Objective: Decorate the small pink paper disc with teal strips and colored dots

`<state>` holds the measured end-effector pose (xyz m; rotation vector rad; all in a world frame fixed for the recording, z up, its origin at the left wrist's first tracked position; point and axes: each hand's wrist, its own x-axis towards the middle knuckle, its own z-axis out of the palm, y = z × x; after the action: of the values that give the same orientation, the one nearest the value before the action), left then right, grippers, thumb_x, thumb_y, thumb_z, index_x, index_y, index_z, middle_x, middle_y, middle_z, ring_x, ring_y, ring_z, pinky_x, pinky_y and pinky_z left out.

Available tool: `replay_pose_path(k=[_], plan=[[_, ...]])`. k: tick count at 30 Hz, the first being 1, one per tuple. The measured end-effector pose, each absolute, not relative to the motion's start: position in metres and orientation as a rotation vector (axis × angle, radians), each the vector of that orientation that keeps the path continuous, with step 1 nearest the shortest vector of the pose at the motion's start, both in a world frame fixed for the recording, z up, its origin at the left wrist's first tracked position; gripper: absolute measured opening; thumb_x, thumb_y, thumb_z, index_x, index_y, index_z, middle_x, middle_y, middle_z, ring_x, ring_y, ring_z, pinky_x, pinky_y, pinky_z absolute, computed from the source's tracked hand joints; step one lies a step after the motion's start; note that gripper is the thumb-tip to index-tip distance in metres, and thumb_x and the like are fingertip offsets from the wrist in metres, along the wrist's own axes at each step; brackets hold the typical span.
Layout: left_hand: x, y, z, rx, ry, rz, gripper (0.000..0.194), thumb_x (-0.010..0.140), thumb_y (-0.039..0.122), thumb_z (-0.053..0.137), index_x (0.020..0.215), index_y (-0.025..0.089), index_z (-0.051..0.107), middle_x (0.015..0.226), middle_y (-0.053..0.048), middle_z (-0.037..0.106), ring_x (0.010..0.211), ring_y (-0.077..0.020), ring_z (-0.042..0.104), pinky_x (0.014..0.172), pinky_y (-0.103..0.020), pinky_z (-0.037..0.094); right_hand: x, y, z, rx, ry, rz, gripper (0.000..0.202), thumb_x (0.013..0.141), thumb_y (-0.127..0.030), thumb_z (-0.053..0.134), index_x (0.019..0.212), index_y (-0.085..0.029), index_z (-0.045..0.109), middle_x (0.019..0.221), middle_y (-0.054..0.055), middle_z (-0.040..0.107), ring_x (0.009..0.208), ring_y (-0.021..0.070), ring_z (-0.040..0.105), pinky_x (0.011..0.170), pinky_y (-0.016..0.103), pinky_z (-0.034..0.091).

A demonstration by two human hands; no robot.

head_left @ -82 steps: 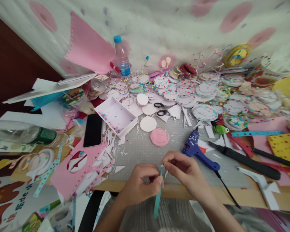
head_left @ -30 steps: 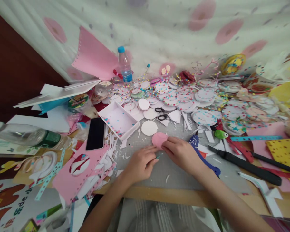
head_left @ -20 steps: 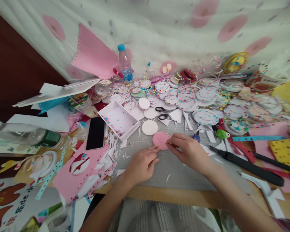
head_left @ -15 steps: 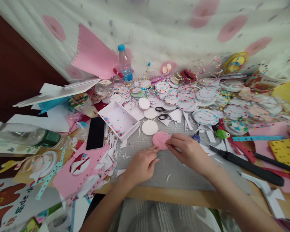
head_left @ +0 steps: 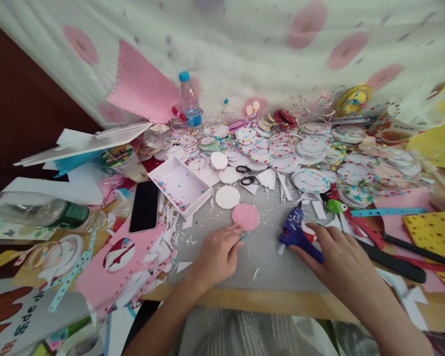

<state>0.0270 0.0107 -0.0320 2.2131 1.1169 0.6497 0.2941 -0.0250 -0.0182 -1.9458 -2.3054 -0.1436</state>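
Observation:
A round pink disc [head_left: 246, 216] lies on the grey cutting mat [head_left: 241, 269], a thin line curving across its face. My left hand [head_left: 218, 251] is at its lower left edge, fingers curled together and fingertips on the rim. A small teal sliver shows by that thumb; I cannot tell what it is. To the right lies a dark blue glue gun [head_left: 293, 228] with its nozzle pointing away. Around its handle my right hand [head_left: 335, 247] is spread, thumb on the near side and fingers on the far side, apart from each other.
White discs [head_left: 227, 197], black-handled scissors [head_left: 247, 174] and a white box [head_left: 181, 184] of confetti dots sit beyond the pink disc. Decorated discs [head_left: 311, 179] are heaped behind. A phone [head_left: 144, 206] lies left; a black-handled cutter [head_left: 389, 259] lies right, past my right hand.
My right hand has left the pink disc and moved right to the glue gun, its fingers now apart. My left hand stays at the disc.

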Motion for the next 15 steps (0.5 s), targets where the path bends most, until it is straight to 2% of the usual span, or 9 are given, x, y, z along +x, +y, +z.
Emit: replay_pose_path(k=[3, 7, 11, 15], plan=[[0.033, 0.009, -0.032, 2.206, 1.172, 0.673, 0.022, 0.088, 0.011, 0.047, 0.102, 0.014, 0.064, 0.119, -0.013, 0.068, 0.118, -0.0228, 0.060, 0.103, -0.041, 0.048, 0.304, -0.034, -0.037, -2.096, -2.346, -0.200, 0.039, 0.084, -0.043, 0.059, 0.109, -0.013, 0.055, 0.089, 0.013, 0.062, 0.077, 0.0302, 0.059, 0.066, 0.039, 0.045], [0.037, 0.006, -0.030, 2.177, 1.211, 0.757, 0.019, 0.089, 0.013, 0.047, 0.097, 0.016, 0.064, 0.115, -0.012, 0.069, 0.113, -0.0234, 0.062, 0.101, -0.042, 0.048, 0.304, -0.032, -0.041, -2.097, -2.331, -0.161, 0.024, 0.086, -0.033, 0.055, 0.103, -0.016, 0.055, 0.086, 0.013, 0.066, 0.075, 0.0303, 0.061, 0.062, 0.038, 0.044], [0.033, 0.001, -0.025, 2.110, 1.235, 0.935, 0.016, 0.090, 0.015, 0.047, 0.085, 0.019, 0.061, 0.105, -0.011, 0.071, 0.105, -0.0228, 0.064, 0.094, -0.041, 0.050, 0.313, -0.038, -0.025, -1.863, -2.208, 0.072, 0.030, 0.089, -0.035, 0.049, 0.113, -0.016, 0.054, 0.095, 0.015, 0.069, 0.084, 0.0331, 0.065, 0.070, 0.045, 0.049], [0.026, -0.001, -0.023, 1.972, 1.267, 1.008, 0.016, 0.091, 0.018, 0.047, 0.082, 0.018, 0.059, 0.102, -0.011, 0.070, 0.101, -0.0213, 0.064, 0.089, -0.036, 0.050, 0.324, -0.051, -0.009, -1.705, -1.952, 0.369, 0.042, 0.091, -0.038, 0.043, 0.128, -0.020, 0.048, 0.116, 0.015, 0.065, 0.102, 0.0309, 0.065, 0.080, 0.043, 0.053]])
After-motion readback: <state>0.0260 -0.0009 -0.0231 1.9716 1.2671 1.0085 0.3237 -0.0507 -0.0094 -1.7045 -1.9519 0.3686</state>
